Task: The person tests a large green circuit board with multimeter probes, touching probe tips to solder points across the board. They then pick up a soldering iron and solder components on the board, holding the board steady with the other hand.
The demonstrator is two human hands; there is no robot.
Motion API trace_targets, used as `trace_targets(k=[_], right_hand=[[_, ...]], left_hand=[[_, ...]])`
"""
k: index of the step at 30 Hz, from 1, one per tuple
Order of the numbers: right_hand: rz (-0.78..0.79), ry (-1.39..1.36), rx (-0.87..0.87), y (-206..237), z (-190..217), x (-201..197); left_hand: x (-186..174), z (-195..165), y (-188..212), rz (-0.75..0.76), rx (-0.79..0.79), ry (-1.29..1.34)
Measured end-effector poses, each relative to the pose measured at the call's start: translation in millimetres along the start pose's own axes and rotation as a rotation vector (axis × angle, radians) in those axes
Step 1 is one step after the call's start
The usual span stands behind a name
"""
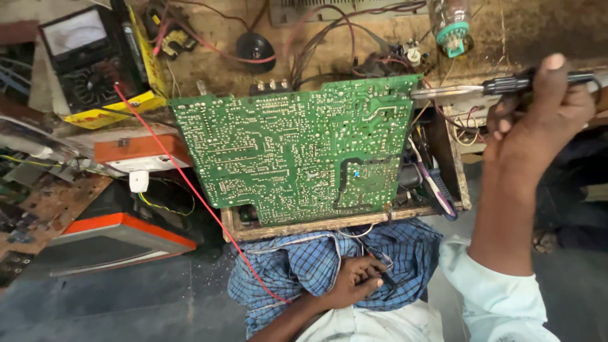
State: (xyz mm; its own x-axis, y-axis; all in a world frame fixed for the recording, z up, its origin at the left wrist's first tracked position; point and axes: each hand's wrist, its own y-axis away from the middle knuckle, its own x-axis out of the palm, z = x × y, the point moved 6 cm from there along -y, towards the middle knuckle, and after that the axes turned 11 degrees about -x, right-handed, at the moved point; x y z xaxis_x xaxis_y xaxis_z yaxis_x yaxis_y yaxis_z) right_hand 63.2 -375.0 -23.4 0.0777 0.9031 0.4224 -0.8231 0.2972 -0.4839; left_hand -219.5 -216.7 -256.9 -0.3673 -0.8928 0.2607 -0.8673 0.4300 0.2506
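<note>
A large green circuit board (291, 152) lies solder side up on a wooden frame (304, 226) in front of me. My right hand (538, 120) is raised at the right and grips a soldering iron (494, 85), whose metal tip points left to the board's upper right corner. My left hand (358, 278) rests low on my blue checked cloth (285, 266) and pinches a thin dark probe tied to a red lead (190, 190). The red lead runs up across the board's left edge to an analogue meter (82, 57).
A yellow-cased meter stand (107, 114), orange-and-white boxes (136, 152) and an orange-trimmed unit (114, 237) crowd the left. Tangled wires (329, 44), a black knob (255, 47) and a glass tube with a teal cap (453, 28) lie behind the board. A toothbrush (434, 187) lies at the right.
</note>
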Motion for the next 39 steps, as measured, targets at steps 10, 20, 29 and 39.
trace_targets(k=[10, 20, 29, 39], right_hand=[[0.048, -0.018, -0.029, 4.3, 1.8, 15.9], [0.071, 0.015, -0.029, 6.4, 3.9, 23.5], [0.078, -0.021, -0.026, 6.9, 0.8, 23.0], [0.060, -0.020, -0.011, 5.3, -3.2, 20.0]], left_hand=[[0.0, 7.3, -4.0, 0.013, 0.015, -0.009], [-0.6, 2.9, -4.3, 0.007, -0.013, 0.014], [0.1, 3.4, -4.2, 0.030, -0.013, 0.027], [0.3, -3.1, -2.7, 0.014, -0.012, 0.025]])
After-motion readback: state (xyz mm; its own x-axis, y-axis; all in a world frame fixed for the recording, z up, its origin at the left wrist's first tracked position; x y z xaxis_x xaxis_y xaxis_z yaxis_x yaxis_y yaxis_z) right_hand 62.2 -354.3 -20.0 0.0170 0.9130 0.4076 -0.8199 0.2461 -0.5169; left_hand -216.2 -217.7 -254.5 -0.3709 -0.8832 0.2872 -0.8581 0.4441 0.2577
